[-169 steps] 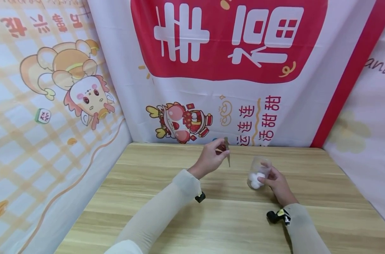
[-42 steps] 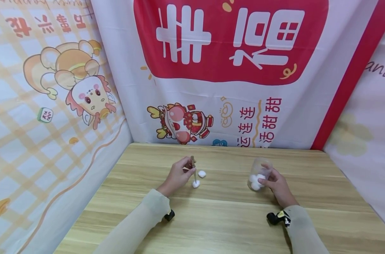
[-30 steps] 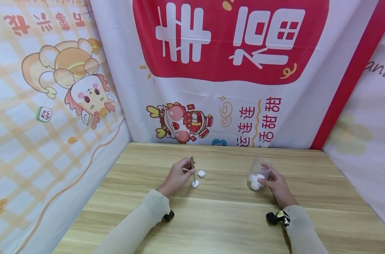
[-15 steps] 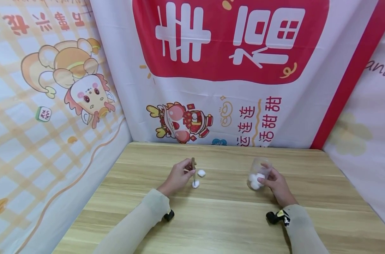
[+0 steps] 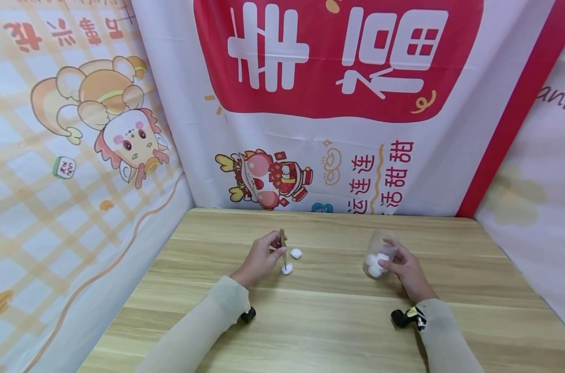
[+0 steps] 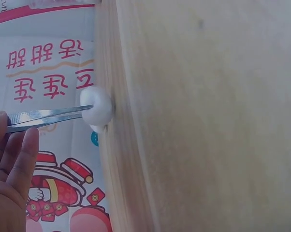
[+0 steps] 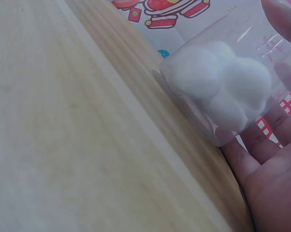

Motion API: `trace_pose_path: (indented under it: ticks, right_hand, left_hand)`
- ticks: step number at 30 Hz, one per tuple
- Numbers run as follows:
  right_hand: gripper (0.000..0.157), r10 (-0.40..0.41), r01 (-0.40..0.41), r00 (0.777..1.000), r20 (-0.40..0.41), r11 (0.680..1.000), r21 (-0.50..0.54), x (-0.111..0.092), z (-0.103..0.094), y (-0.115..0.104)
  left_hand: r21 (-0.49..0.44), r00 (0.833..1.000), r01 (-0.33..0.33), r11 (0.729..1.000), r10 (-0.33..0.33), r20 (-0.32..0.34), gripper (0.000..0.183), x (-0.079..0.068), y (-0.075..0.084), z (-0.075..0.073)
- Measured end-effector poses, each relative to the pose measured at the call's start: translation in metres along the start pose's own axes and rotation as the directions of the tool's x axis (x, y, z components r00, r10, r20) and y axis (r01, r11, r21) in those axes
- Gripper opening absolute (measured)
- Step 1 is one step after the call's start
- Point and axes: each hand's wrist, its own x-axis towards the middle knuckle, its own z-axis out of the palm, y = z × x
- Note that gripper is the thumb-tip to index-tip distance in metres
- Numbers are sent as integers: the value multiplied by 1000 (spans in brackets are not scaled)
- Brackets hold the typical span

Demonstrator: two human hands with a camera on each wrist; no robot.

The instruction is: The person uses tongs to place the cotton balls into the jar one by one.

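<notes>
My left hand (image 5: 261,258) pinches a pair of metal tweezers (image 5: 283,243) that point down. Their tips meet a white cotton ball (image 5: 287,269) on the table; in the left wrist view the two arms (image 6: 49,116) reach the cotton ball (image 6: 98,107). Just behind it lies a second cotton ball (image 5: 296,253). Off to the right, my right hand (image 5: 409,270) grips a clear plastic jar (image 5: 382,239) standing on the table. Several cotton balls (image 7: 198,72) sit at the bottom of that jar, seen through its wall in the right wrist view.
The wooden table (image 5: 338,331) spans the space before me. A printed cloth (image 5: 329,98) hangs right behind its back edge, and another patterned cloth (image 5: 86,207) closes off the left side. Small black cameras (image 5: 248,315) are strapped at both wrists.
Since the oldest frame, my left hand with the tweezers has moved left and toward me, and two cotton balls now lie on the table. Over the last second almost nothing has moved.
</notes>
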Motion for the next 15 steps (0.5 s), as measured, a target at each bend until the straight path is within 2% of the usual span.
trace_pose_path:
  ticks: [8, 15]
  right_hand:
    - [73, 0, 0, 1000, -5, 1000, 6, 0, 0, -1]
    - [73, 11, -11, 1000, 0, 1000, 8, -1, 0, -2]
  left_hand:
    - [-10, 999, -19, 1000, 19, -33, 16, 1, 6, -5]
    - [-7, 1000, -21, 1000, 21, -22, 18, 1, 9, -6]
